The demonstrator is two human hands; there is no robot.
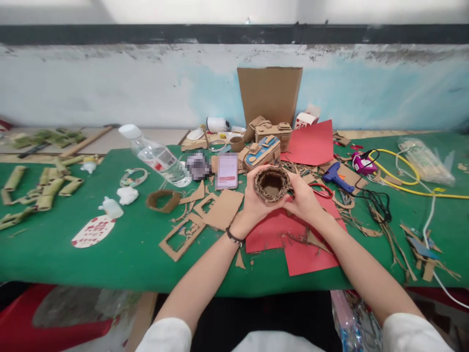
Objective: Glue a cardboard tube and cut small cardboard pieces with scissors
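Between my two hands is a rolled cardboard cup, its round opening tipped up toward me and its rim showing the corrugated layers. My left hand wraps its left side, and my right hand closes round its right side. Both hold it above red paper sheets on the green tabletop. Behind the cup stand small cardboard models, one with a blue panel. A phone lies just beyond my left hand. Past my right hand are red-handled scissors, partly hidden, and a blue glue gun.
A tilted plastic bottle, a cardboard ring and cut cardboard frames are to the left. Farther left lie green bamboo-like pieces. At right, a yellow cable and white cord cross the green table.
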